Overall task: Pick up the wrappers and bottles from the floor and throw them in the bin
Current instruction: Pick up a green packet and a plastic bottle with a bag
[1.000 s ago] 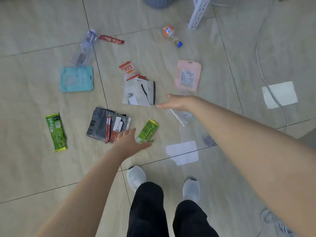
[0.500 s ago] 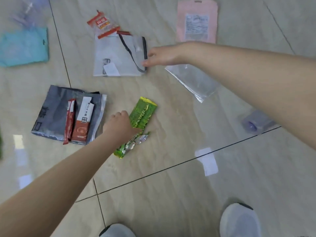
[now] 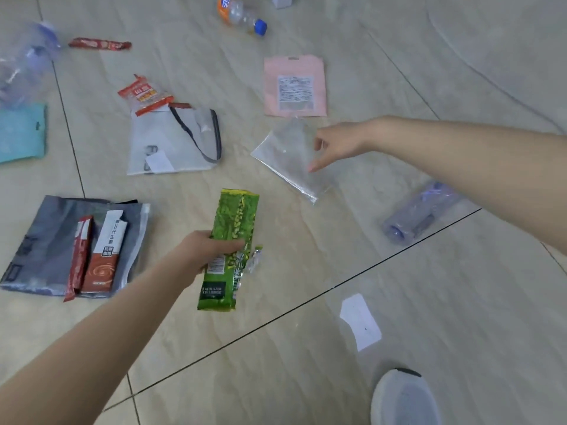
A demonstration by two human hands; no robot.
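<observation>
My left hand (image 3: 205, 251) grips a green wrapper (image 3: 231, 243) around its middle, lifted off the tiled floor. My right hand (image 3: 339, 145) hovers over a clear plastic bag (image 3: 288, 154), fingers apart, a fingertip touching the bag's right edge. A pink pouch (image 3: 294, 85) lies just beyond it. To the left lie a white bag with a dark strap (image 3: 171, 142) and a red-and-clear snack wrapper (image 3: 144, 95). A grey pouch (image 3: 46, 240) carries red sachets (image 3: 102, 256). A clear purple-tinted bottle (image 3: 420, 213) lies under my right forearm. An orange-labelled bottle (image 3: 241, 13) lies far ahead.
A teal pouch (image 3: 21, 133) and a crushed clear bottle (image 3: 24, 65) lie at the left edge, with a red stick wrapper (image 3: 99, 44) beyond. A white paper scrap (image 3: 360, 322) lies near my shoe (image 3: 405, 397). No bin is in view.
My left hand closed on the green wrapper and lifted it off the floor. My right hand moved right from the white bag's strap to the clear plastic bag.
</observation>
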